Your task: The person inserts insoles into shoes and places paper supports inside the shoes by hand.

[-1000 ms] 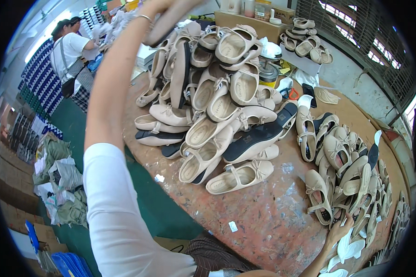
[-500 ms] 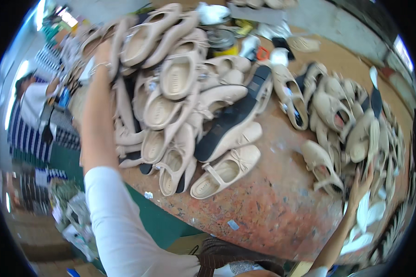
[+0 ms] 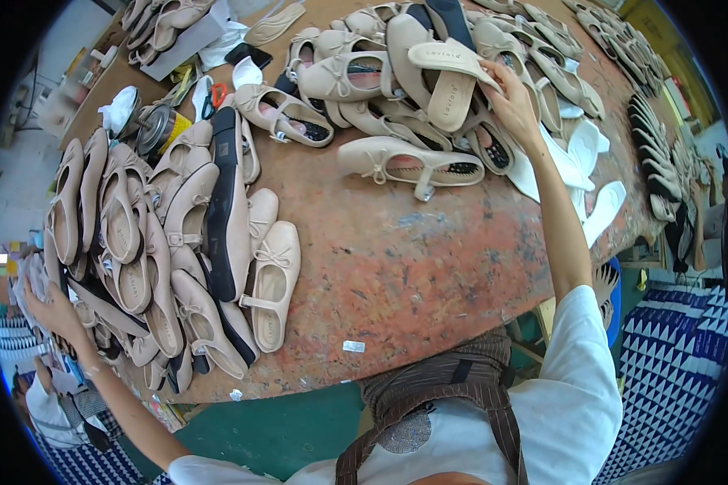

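My right hand point(image 3: 511, 101) has its fingers closed on the end of a beige insole point(image 3: 445, 56), above a heap of beige shoes with small bows. A second beige insole point(image 3: 451, 101) lies crosswise under the first. Around them are beige bow-trimmed shoes point(image 3: 349, 74), and one strapped shoe point(image 3: 408, 164) lies on its side at the heap's near edge. My left hand point(image 3: 52, 311) reaches to the outer side of another heap at the left, fingers stretched out. That heap holds beige strapped shoes point(image 3: 271, 287), with insoles inside, and a dark-soled shoe point(image 3: 228, 206) tipped over.
White insole-shaped pieces point(image 3: 584, 153) lie right of my right arm. A can point(image 3: 162, 128), orange-handled scissors point(image 3: 217, 95) and a black phone point(image 3: 249, 55) are behind the left heap. More shoes line the right edge point(image 3: 655, 153). The worn red tabletop point(image 3: 364, 275) stretches between both heaps.
The view has swung to the right, so the left heap sits farther left and lower. My right hand and the beige insole show nearer the middle; my left hand appears lower, beside its heap.
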Available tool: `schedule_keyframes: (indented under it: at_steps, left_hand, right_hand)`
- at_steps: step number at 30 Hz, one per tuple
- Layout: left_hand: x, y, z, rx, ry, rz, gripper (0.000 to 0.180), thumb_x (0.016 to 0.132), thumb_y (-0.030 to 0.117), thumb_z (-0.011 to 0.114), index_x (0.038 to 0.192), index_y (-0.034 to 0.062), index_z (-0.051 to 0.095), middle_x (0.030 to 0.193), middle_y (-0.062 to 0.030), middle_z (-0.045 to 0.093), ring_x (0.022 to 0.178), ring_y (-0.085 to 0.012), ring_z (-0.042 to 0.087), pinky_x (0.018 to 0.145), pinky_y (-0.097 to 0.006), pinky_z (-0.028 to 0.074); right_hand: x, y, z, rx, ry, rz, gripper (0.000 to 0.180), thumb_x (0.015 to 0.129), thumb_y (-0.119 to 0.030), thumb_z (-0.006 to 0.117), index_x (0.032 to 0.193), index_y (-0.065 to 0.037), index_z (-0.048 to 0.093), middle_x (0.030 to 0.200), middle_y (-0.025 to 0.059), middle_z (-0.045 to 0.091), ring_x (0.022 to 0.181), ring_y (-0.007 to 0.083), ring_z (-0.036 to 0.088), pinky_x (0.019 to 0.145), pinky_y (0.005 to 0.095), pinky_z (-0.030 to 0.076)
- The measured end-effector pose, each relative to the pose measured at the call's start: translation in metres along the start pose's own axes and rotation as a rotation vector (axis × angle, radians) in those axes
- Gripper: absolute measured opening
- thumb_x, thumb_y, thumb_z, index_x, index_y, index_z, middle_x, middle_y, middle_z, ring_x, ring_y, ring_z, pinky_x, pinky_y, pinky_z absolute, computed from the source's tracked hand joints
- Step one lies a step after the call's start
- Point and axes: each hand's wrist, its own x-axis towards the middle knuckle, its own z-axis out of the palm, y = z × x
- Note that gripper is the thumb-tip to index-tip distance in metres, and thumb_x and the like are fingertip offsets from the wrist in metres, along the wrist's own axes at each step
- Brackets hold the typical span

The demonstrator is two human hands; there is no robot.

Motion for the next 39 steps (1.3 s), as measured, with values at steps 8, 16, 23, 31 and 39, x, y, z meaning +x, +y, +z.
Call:
schedule_keyframes:
  at_steps: [8,16,23,31,39]
  left_hand:
    - [-0.112,0.419,-0.184,-2.07,-1.313,-0.472,0.107,0.082,0.068,0.063,0.157,0.0096,0.014,0.16,-0.0156,0.02,0.147,-0.0318,0.023,0.111,-0.046,0.036]
    - [-0.167,0.53,-0.216,-2.635,-1.847,-1.217,0.059,0.091,0.008,0.064,0.144,0.002,0.039,0.136,-0.01,0.053,0.118,-0.0145,0.058,0.094,-0.031,0.053]
    - [-0.198,0.53,-0.203,-2.354,-1.713,-1.22,0.059,0.087,-0.009,0.056,0.141,-0.0053,0.035,0.128,-0.0185,0.052,0.125,-0.0526,0.048,0.086,-0.055,0.06]
    - [-0.212,0.621,-0.161,-2.052,-1.907,-0.499,0.058,0.089,0.016,0.067,0.139,-0.0024,0.044,0.13,-0.0183,0.057,0.114,-0.0319,0.063,0.089,-0.041,0.056]
    - [-0.158,0.634,-0.124,-0.988,-0.525,-0.419,0.051,0.08,0.03,0.078,0.115,0.0018,0.054,0.104,-0.0154,0.057,0.093,-0.0325,0.058,0.082,-0.041,0.048]
  right_hand:
    - [-0.129,-0.138,-0.034,0.165,0.077,-0.149,0.038,0.078,0.009,0.055,0.115,0.001,0.054,0.107,0.0212,0.059,0.103,0.041,0.059,0.088,0.0416,0.048]
    - [-0.214,-0.12,-0.068,0.333,-0.092,-0.083,0.058,0.069,0.008,0.051,0.127,0.002,0.057,0.12,0.0213,0.057,0.113,0.0371,0.056,0.099,0.0392,0.045]
    - [-0.195,-0.066,-0.114,0.973,0.698,0.403,0.046,0.102,-0.023,0.049,0.137,0.007,0.045,0.131,0.0207,0.057,0.123,0.0297,0.055,0.107,0.0432,0.04]
    - [-0.204,-0.051,-0.19,1.027,0.693,0.256,0.058,0.101,-0.018,0.047,0.15,0.0,0.023,0.144,0.0227,0.043,0.132,0.0333,0.045,0.115,0.0484,0.033]
    - [-0.274,-0.077,-0.074,1.41,-0.018,0.829,0.054,0.098,-0.02,0.051,0.143,0.005,0.035,0.132,0.023,0.056,0.119,0.0303,0.058,0.105,0.0423,0.044]
